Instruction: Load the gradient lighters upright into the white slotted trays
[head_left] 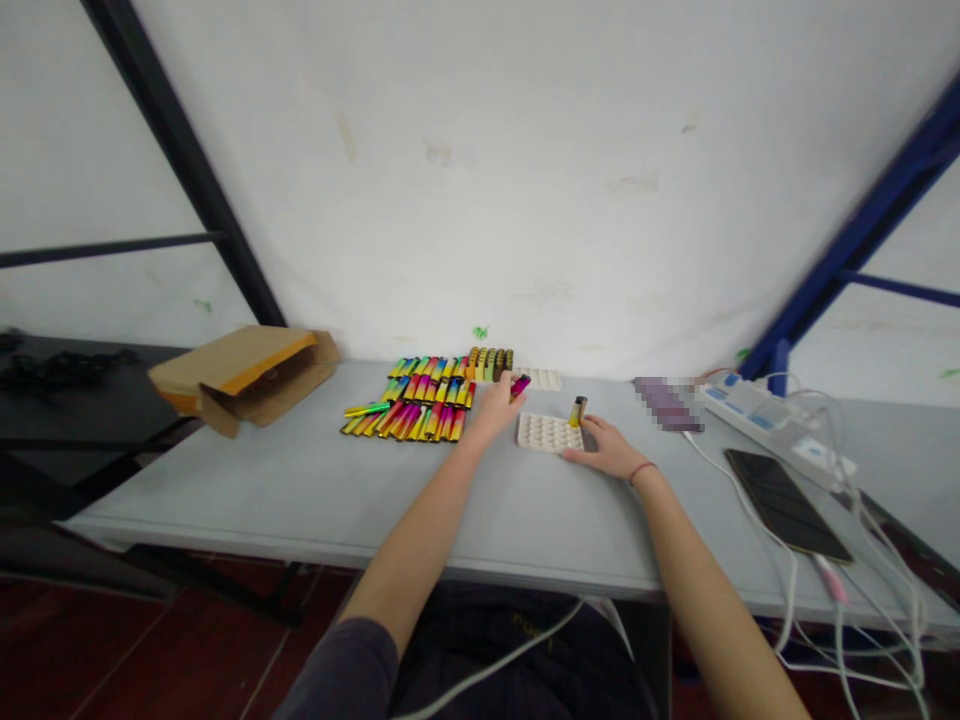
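Observation:
My left hand (495, 405) is closed around a shiny magenta tube (520, 385) with dark ends, held just above the table. A white tray (549, 432) with rows of round hollows lies to the right of it. One gold tube (577, 412) with a dark top stands upright at the tray's far right corner. My right hand (611, 450) grips the tray's right side, thumb at the near corner and fingers beside the upright tube. Several rainbow-coloured metallic tubes (424, 390) lie in rows to the left. Behind my left hand, more tubes (489, 362) stand upright in a block.
A second white tray (541, 378) lies near the wall. An open cardboard box (247, 370) rests at the left. On the right are a blurred-out purple item (667, 403), a white power strip (780, 425), a dark phone (786, 500) and loose white cables (791, 590).

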